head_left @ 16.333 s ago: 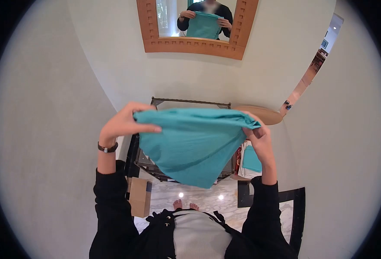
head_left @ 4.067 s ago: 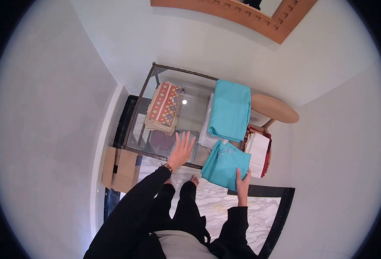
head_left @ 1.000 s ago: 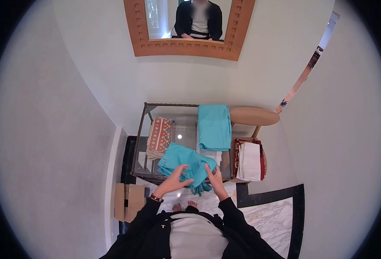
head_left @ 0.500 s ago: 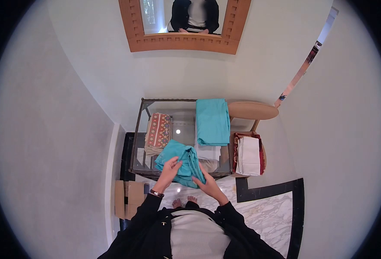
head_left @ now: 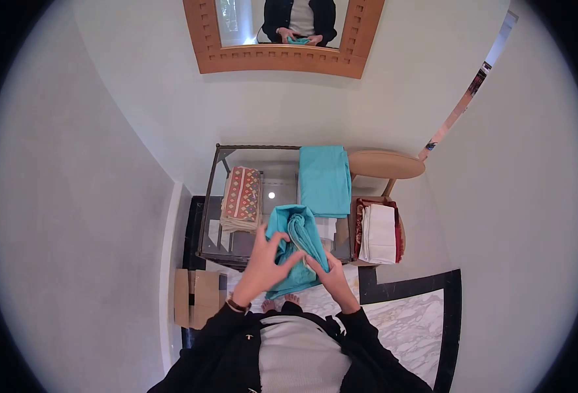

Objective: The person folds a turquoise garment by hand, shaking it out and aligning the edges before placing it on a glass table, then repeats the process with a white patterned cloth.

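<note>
The right grip [head_left: 335,277] is clamped on a fold of the turquoise cloth [head_left: 306,236], thumb in front, fingers tucked behind, wrist angled in from the lower right. The left grip [head_left: 261,267] slants up from the lower left, its bent fingers against the fabric and its thumb apart from them; whether it pinches anything I cannot tell. The cloth is between the two, seen over the near edge of the glass surface [head_left: 274,157], soft and creased, with a thick rolled fold inside. Beyond it, a flat, smooth turquoise piece [head_left: 325,182] lies folded at the right end. A diamond-patterned stack [head_left: 242,196] sits at the left. Farther right, folded white cloth [head_left: 378,232] lies near a rounded tan chair back [head_left: 387,164]
</note>
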Demonstrator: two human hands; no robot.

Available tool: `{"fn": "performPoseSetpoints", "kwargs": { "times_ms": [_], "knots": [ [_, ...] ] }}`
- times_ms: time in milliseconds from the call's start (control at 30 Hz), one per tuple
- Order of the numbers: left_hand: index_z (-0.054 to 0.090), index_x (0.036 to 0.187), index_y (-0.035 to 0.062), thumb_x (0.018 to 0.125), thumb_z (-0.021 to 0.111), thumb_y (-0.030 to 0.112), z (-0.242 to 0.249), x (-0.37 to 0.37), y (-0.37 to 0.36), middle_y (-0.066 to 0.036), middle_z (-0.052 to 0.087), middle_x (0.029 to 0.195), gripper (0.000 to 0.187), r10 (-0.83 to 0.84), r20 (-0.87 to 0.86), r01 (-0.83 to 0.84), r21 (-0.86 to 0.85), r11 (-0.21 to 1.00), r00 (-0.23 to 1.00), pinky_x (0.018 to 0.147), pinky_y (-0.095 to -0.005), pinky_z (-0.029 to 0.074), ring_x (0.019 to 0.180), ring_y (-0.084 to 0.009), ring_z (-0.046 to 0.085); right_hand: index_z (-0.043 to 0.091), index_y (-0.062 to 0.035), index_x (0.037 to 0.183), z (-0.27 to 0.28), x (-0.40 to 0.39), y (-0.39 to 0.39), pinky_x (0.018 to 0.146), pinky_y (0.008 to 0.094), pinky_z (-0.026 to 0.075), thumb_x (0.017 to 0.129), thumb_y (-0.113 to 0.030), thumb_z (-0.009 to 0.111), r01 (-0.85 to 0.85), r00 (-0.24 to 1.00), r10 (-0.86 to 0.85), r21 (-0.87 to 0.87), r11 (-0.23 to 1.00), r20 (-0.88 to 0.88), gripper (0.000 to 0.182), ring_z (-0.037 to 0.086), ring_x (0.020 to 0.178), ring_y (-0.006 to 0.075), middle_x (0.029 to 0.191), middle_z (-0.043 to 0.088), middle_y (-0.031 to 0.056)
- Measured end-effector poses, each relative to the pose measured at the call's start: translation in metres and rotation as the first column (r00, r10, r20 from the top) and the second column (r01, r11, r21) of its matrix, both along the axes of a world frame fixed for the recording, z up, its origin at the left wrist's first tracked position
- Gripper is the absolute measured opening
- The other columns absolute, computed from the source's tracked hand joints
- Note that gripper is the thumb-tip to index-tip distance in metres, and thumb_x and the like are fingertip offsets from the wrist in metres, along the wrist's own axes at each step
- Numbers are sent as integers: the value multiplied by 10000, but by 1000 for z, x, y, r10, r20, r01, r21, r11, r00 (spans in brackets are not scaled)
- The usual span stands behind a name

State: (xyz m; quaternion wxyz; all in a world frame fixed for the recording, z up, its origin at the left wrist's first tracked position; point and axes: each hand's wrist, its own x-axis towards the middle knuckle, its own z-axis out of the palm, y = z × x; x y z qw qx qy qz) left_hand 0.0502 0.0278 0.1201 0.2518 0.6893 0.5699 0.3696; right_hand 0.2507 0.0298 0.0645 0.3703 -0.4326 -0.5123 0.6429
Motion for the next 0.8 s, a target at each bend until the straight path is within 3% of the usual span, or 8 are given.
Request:
{"fn": "performPoseSetpoints", "kwargs": {
  "times_ms": [100,300,400,433,533,633,700,800],
  "knots": [
    [407,1276,-37,754,792,346,14,16,-11,-260,417,1164,753,15,-9,-16,-86,996,1000,935,-468,440,1084,-438,518,471,0,1380,8,2,-3,972,244,399,999,-260,547,-20,995,11,-90,996,-96,467,495,1121,84,1254,572,45],
    [533,1092,-8,791,729,216,-21,-10,-1,-194,512,1049,423,-76,133,87,-81,993,988,848,-431,460,1003,-374,553,464,11,1370,13,7,-6,974,248,394,1021,-297,500,-53,994,47,-56,997,-102,467,491,1131,85,1259,567,37],
    [577,932,-5,833,696,180,-25,-27,3,-152,543,940,241,-34,328,104,-199,974,944,792,-371,455,896,-290,564,504,19,1326,15,18,-3,951,244,406,1017,-282,511,27,997,-28,-23,999,-65,432,517,1093,89,1220,588,32],
    [586,868,-10,867,675,166,-15,-30,2,-133,540,915,198,6,287,61,-224,973,958,731,-308,444,812,-215,546,518,19,1312,17,23,0,945,242,408,1015,-272,516,59,997,-60,-16,998,-56,416,523,1083,90,1208,594,32],
    [595,879,11,904,666,185,-17,-39,0,-40,535,850,190,-16,393,125,-252,960,920,635,-243,408,733,-101,502,559,22,1263,3,34,11,925,231,415,1004,-236,538,189,982,-188,66,980,-25,366,539,1049,89,1175,608,35],
    [605,875,45,938,642,192,-12,-34,-3,62,493,767,164,90,602,203,-402,893,793,563,-192,334,659,-19,439,549,46,1253,4,35,20,960,255,412,958,-138,600,297,952,-305,186,937,20,352,554,1072,120,1171,623,82],
    [600,873,65,948,633,187,-15,-25,-3,95,458,730,147,148,671,179,-393,902,726,546,-176,293,636,13,397,541,37,1248,12,32,21,991,270,397,934,-117,630,333,941,-337,242,911,-25,361,547,1130,164,1200,605,121],
    [587,866,80,952,628,168,-18,-19,-4,104,443,715,130,207,730,146,-388,910,651,534,-165,263,623,25,372,528,-12,1277,24,17,14,1071,359,333,897,-145,670,355,895,-441,492,795,66,427,522,1201,213,1252,575,110]
  ]
}}
